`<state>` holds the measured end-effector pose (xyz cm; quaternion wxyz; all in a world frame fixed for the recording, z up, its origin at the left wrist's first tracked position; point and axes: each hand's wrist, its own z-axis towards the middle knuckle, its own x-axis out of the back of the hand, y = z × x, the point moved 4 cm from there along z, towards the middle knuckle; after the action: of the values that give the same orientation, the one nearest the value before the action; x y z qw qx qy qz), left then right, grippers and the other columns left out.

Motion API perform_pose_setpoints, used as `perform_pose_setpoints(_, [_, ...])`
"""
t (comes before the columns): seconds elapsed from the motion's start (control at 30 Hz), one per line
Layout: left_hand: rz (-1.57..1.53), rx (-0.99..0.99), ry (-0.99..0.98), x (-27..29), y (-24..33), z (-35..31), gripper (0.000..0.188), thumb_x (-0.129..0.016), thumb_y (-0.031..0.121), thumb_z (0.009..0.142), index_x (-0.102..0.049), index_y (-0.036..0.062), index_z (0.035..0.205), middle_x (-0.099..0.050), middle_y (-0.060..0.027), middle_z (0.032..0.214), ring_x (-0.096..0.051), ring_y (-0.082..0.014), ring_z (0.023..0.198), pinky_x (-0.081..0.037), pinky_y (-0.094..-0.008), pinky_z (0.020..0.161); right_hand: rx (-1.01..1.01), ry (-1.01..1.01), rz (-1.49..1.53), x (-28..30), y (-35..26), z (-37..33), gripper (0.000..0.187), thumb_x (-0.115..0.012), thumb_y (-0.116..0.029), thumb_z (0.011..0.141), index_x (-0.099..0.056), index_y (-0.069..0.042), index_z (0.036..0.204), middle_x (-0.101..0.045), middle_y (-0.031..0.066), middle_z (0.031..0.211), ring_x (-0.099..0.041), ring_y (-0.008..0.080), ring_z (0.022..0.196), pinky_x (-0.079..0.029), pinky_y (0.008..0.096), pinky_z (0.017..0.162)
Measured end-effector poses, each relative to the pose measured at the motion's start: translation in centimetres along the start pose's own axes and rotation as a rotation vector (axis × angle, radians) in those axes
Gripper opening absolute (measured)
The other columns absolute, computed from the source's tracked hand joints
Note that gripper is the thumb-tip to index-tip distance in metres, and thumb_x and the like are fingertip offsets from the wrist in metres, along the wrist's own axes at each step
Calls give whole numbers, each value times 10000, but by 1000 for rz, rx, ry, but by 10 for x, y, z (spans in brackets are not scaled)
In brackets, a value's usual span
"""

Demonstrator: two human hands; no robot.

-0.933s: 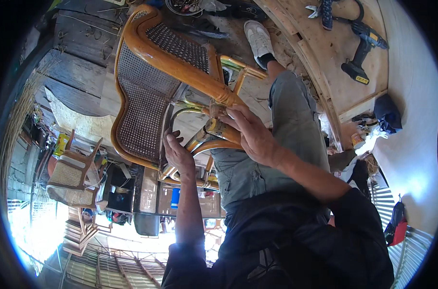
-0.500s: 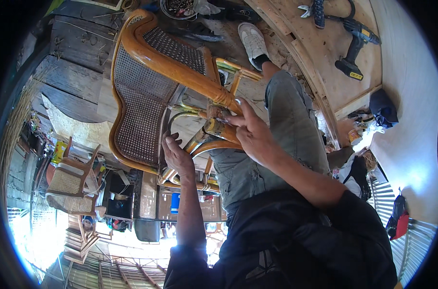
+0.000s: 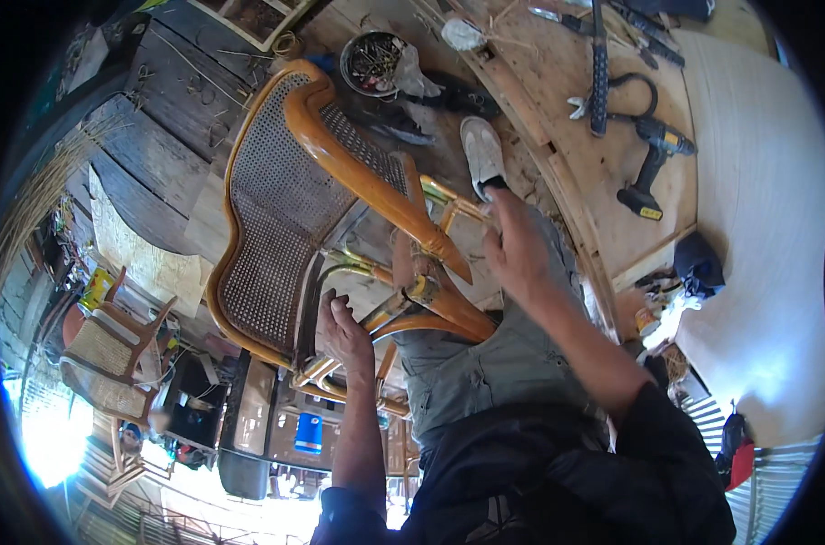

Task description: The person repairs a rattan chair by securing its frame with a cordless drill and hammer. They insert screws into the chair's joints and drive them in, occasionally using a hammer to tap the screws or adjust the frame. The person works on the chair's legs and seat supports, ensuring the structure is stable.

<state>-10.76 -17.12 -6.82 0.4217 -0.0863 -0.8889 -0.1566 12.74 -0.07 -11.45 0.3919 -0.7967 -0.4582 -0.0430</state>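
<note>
A rattan chair with an orange-brown varnished frame and woven cane panels lies tipped over my lap. My left hand is at the chair's lower frame, beside a dark curved edge, with its fingers bent and apart. My right hand is off the chair, over my right thigh and just right of the pointed end of the armrest. Its fingers look loosely curled but are smeared, and anything in them is hidden. Between the hands is a frame joint with a cut pole end.
A cordless drill and a black-handled tool lie on the board at right. A metal bowl of small pieces stands at the far side. Another cane chair is at left, and a blue container stands nearer me.
My right hand has come away from the chair joint and moved right. My left hand stays by the frame. The view has shifted, so the chair and tools sit lower in it.
</note>
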Motion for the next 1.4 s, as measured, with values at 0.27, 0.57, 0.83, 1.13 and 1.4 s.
perform_pose_setpoints(0.27, [-159, -81, 66, -4, 7, 6, 422, -341, 290, 947, -500, -15, 1192, -622, -194, 982, -614, -314, 876, -470, -381, 764, 566, -231, -1508, -38, 80, 145, 468, -471, -236, 860, -449, -74, 1299, -535, 99, 1221, -365, 324, 1240, -250, 528, 990])
perform_pose_setpoints(0.57, [-250, -223, 248, 3, -1, -2, 483, -393, 386, 927, -523, -21, 1154, -640, -153, 899, -617, -319, 797, -461, -400, 717, 457, -644, -2485, -31, 162, 231, 722, -470, -464, 841, -247, -115, 1433, -274, 68, 1467, -126, 351, 1377, -47, 560, 1084])
perform_pose_setpoints(0.83, [-262, -267, 264, 9, -4, 3, 503, -367, 402, 936, -529, -20, 1157, -640, -140, 908, -613, -293, 803, -454, -383, 734, 636, -726, -2409, -35, 128, 191, 681, -480, -462, 846, -310, -112, 1406, -412, 126, 1384, -239, 335, 1344, -49, 520, 1090])
perform_pose_setpoints(1.13, [-73, -284, 224, 8, 6, -1, 313, -446, 247, 919, -601, 0, 1034, -654, -113, 837, -619, -285, 791, -468, -371, 738, 79, -225, -424, -33, 24, 129, 401, -475, -328, 918, -540, 11, 1121, -653, 156, 950, -617, 327, 875, -460, 393, 714])
perform_pose_setpoints(1.4, [225, -111, 449, 35, -26, -31, 474, -590, 238, 806, -477, 73, 1236, -403, -165, 1338, -308, -369, 1286, -219, -487, 1048, 181, -160, 214, -62, -10, 62, 467, -442, -347, 944, -445, -39, 1296, -525, 197, 1215, -489, 306, 1149, -349, 330, 969])
